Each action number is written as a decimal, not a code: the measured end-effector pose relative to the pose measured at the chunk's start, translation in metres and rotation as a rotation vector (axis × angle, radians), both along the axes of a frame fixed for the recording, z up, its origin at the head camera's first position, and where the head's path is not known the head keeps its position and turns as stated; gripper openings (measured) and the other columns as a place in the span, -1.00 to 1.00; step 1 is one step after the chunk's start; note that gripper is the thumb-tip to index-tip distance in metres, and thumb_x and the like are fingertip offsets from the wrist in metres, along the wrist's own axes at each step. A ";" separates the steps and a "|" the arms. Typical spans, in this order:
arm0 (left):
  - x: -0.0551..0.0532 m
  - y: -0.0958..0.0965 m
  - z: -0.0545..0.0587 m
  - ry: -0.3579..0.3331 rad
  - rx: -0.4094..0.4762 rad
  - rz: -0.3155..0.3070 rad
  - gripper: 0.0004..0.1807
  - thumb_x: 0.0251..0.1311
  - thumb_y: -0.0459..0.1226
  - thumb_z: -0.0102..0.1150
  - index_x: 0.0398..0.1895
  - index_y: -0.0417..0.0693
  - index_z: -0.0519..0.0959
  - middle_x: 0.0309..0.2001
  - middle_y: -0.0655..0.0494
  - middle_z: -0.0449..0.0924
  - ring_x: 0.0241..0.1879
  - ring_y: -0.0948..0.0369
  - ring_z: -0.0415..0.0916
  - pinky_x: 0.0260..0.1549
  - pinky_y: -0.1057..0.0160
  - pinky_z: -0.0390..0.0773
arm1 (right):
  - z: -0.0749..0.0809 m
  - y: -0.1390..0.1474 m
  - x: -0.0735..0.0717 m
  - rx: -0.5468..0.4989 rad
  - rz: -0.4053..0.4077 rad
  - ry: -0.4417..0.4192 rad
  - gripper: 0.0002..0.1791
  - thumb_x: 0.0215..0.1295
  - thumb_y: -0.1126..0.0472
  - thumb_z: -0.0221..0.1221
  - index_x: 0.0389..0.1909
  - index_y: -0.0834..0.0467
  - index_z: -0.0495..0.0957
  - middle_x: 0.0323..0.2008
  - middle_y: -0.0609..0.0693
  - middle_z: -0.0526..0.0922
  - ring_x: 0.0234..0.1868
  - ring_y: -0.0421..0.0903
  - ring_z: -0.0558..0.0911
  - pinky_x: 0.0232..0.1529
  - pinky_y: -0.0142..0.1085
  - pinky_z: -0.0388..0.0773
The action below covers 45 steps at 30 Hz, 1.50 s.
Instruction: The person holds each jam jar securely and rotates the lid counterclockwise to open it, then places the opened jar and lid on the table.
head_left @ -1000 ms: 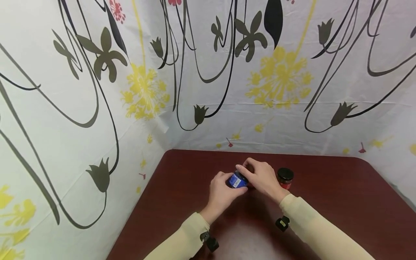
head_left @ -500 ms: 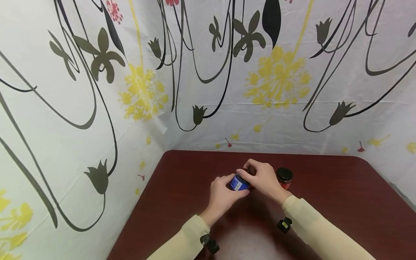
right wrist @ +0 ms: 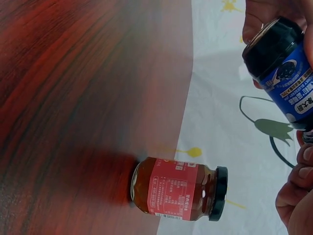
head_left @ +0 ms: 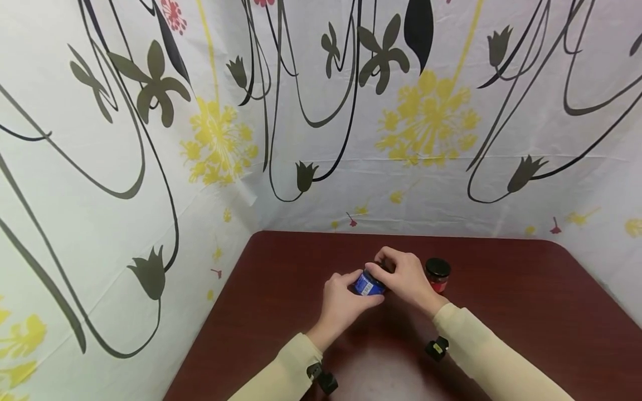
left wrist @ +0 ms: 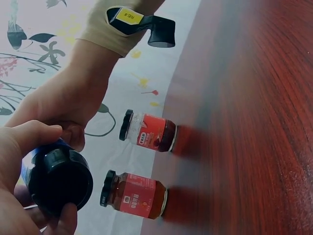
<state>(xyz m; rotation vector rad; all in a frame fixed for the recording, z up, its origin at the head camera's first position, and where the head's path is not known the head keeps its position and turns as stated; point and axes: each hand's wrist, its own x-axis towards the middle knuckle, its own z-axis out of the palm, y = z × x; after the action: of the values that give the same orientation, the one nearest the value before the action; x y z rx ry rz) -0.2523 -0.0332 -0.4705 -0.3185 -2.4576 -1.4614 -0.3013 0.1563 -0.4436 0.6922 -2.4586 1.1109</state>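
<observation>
My left hand (head_left: 343,303) grips a small glass jar (head_left: 368,284) with a blue label, thumb on one side and fingers on the other. At its lid end, my right hand (head_left: 405,275) curls its thumb and fingers round the lid. The jar is held tilted above the table, its dark base (left wrist: 58,183) facing the left wrist camera. In the right wrist view its blue label (right wrist: 293,88) shows printed writing and dark berries. The lid is mostly covered by the right hand's fingers (right wrist: 305,171).
Two jars with black lids stand on the table: a red-labelled jar (left wrist: 152,132) with dark contents and a pinkish-red-labelled jar (left wrist: 137,195) with amber contents. The dark red wooden table (head_left: 281,278) meets a floral-printed cloth (head_left: 321,139) behind and at the left.
The blue-labelled jar has turned slightly and shifted a little to the right between the hands. Both hands keep their hold, and the head view has moved slightly.
</observation>
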 end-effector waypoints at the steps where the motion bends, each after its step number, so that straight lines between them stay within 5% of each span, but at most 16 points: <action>1: 0.000 0.000 0.000 0.002 -0.002 -0.001 -0.21 -0.16 0.13 0.60 0.21 0.09 0.64 -0.17 0.22 0.59 -0.17 0.27 0.41 -0.36 0.32 0.57 | 0.000 0.000 0.000 -0.003 0.004 0.000 -0.76 0.31 -0.27 0.24 -0.31 -0.24 0.53 -0.65 -0.19 0.42 -0.60 -0.18 0.41 -0.58 -0.28 0.34; 12: 0.002 -0.003 -0.002 -0.002 0.009 0.001 -0.12 -0.20 0.26 0.56 0.21 0.01 0.65 -0.18 0.18 0.59 -0.19 0.26 0.43 -0.37 0.33 0.57 | -0.002 -0.001 0.000 -0.009 0.029 0.026 -0.80 0.32 -0.22 0.27 -0.30 -0.23 0.53 -0.65 -0.20 0.40 -0.61 -0.20 0.39 -0.58 -0.29 0.31; 25: 0.002 -0.005 -0.004 0.009 0.012 -0.006 -0.21 -0.16 0.12 0.61 0.18 0.01 0.66 -0.18 0.18 0.62 -0.20 0.26 0.43 -0.38 0.33 0.58 | -0.005 -0.004 0.001 -0.010 0.030 0.006 -0.79 0.32 -0.22 0.26 -0.28 -0.21 0.55 -0.63 -0.20 0.41 -0.59 -0.20 0.40 -0.56 -0.30 0.33; 45: 0.005 -0.008 0.000 -0.016 0.008 -0.031 -0.18 -0.14 0.19 0.57 0.21 0.00 0.64 -0.16 0.14 0.60 -0.20 0.25 0.48 -0.39 0.35 0.60 | -0.003 -0.003 0.004 -0.006 0.060 -0.022 -0.81 0.30 -0.21 0.29 -0.26 -0.23 0.57 -0.60 -0.19 0.42 -0.56 -0.19 0.41 -0.55 -0.29 0.34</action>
<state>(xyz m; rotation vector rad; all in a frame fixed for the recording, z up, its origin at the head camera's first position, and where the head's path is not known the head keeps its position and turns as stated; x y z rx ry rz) -0.2472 -0.0414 -0.4707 -0.3454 -2.4697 -1.4912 -0.2978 0.1534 -0.4465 0.7602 -2.4669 1.1533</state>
